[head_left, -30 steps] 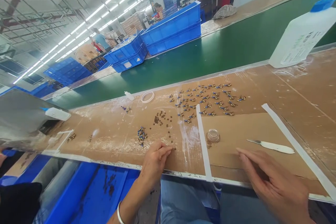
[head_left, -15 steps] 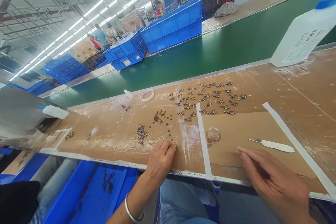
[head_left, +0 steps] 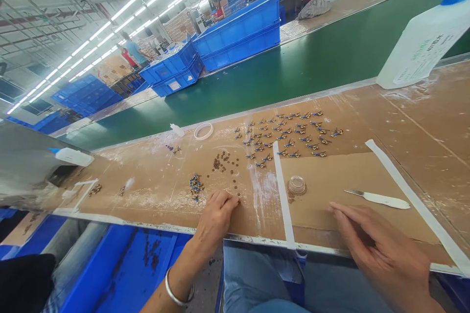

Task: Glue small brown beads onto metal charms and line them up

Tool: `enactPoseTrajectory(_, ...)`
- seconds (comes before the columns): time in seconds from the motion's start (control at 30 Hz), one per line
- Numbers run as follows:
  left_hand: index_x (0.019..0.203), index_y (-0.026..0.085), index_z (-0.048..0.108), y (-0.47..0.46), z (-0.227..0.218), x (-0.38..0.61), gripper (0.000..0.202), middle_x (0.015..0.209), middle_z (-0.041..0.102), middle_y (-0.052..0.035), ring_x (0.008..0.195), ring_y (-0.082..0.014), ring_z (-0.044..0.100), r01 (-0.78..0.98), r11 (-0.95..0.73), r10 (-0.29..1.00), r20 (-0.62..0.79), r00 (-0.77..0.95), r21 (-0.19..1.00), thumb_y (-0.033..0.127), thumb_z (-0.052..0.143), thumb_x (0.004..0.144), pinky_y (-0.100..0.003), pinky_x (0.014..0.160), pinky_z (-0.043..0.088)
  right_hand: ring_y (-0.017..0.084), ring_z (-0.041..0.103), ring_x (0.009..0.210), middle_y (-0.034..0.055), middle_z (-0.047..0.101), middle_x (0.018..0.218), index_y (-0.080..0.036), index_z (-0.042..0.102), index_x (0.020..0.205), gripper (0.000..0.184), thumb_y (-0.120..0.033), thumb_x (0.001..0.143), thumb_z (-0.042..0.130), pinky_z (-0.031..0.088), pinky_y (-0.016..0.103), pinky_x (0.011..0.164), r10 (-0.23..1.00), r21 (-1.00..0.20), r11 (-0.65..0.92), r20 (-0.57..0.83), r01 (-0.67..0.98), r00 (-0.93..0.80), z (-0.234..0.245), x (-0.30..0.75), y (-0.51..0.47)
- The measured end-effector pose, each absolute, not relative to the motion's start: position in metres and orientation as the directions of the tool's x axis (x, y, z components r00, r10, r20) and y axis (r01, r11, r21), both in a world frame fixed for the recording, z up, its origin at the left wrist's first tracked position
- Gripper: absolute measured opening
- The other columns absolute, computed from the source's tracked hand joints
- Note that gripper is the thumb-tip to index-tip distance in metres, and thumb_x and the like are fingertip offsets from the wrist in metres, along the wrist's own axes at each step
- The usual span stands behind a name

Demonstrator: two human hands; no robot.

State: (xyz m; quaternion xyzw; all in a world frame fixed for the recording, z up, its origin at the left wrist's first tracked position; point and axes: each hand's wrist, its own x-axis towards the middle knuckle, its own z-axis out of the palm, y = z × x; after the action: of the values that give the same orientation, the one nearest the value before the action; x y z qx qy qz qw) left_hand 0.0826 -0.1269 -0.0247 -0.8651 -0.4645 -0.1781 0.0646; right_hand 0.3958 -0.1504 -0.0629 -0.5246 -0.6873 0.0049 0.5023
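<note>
My left hand (head_left: 217,215) rests on the table with its fingers curled and pressed together, the tips beside a small brown disc (head_left: 238,194). Whatever those fingertips pinch, if anything, is hidden. Just left of it lies a heap of tiny blue and gold figure-like pieces (head_left: 196,185); more small brown discs (head_left: 221,161) are scattered beyond. Over the cardboard sheet (head_left: 330,181), my right hand (head_left: 380,242) has thumb and forefinger together at the tips; too little shows there to name anything held. A white-handled knife (head_left: 385,200) and a small clear round cup (head_left: 296,185) lie near it.
Rows of the same blue and gold pieces (head_left: 286,132) lie farther back. Around are a tape ring (head_left: 203,131), a small white bottle (head_left: 177,130), a large jug (head_left: 422,49) and another bottle (head_left: 74,157). Behind runs a green conveyor belt (head_left: 249,80) with blue crates (head_left: 238,34) beyond.
My left hand has slid slightly left along the table, its fingers still curled. My right hand keeps nearly the same place and pose. The whole view has shifted a little.
</note>
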Motion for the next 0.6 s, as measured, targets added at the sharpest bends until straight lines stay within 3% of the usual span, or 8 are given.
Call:
enactPoseTrajectory(0.17, 0.098, 0.017, 0.071, -0.141, -0.024, 0.072, 0.022, 0.078, 0.065, -0.0039, 0.073, -0.0166, 0.058, 0.880, -0.447, 0.857, 0.360, 0.369, 0.162, 0.015, 0.049, 0.097, -0.029, 0.066, 0.046, 0.014, 0.071, 0.081, -0.0018, 0.074, 0.089, -0.023, 0.067, 0.105, 0.014, -0.024, 0.097, 0.056, 0.052, 0.025, 0.081, 0.728, -0.511, 0.455, 0.685, 0.729, 0.027, -0.064, 0.397, -0.150)
enactPoseTrajectory(0.47, 0.101, 0.022, 0.075, -0.155, -0.038, 0.080, 0.025, 0.082, 0.070, -0.0046, 0.077, -0.0175, 0.061, 0.872, -0.391, 0.886, 0.376, 0.270, 0.295, 0.022, 0.050, 0.098, -0.031, 0.071, 0.049, 0.014, 0.071, 0.078, -0.0017, 0.075, 0.088, -0.023, 0.067, 0.105, 0.015, -0.028, 0.098, 0.055, 0.053, 0.024, 0.075, 0.729, -0.473, 0.446, 0.684, 0.760, -0.003, -0.062, 0.399, -0.150)
enactPoseTrajectory(0.6, 0.098, 0.021, 0.074, -0.158, -0.037, 0.057, 0.021, 0.090, 0.072, -0.0059, 0.085, -0.0190, 0.065, 0.920, -0.152, 0.917, 0.399, -0.006, 0.362, 0.026, 0.054, 0.096, -0.032, 0.078, 0.051, 0.015, 0.073, 0.074, -0.0020, 0.076, 0.086, -0.026, 0.070, 0.100, 0.016, -0.034, 0.097, 0.056, 0.054, 0.026, 0.069, 0.747, -0.509, 0.410, 0.664, 0.757, 0.042, -0.063, 0.400, -0.150)
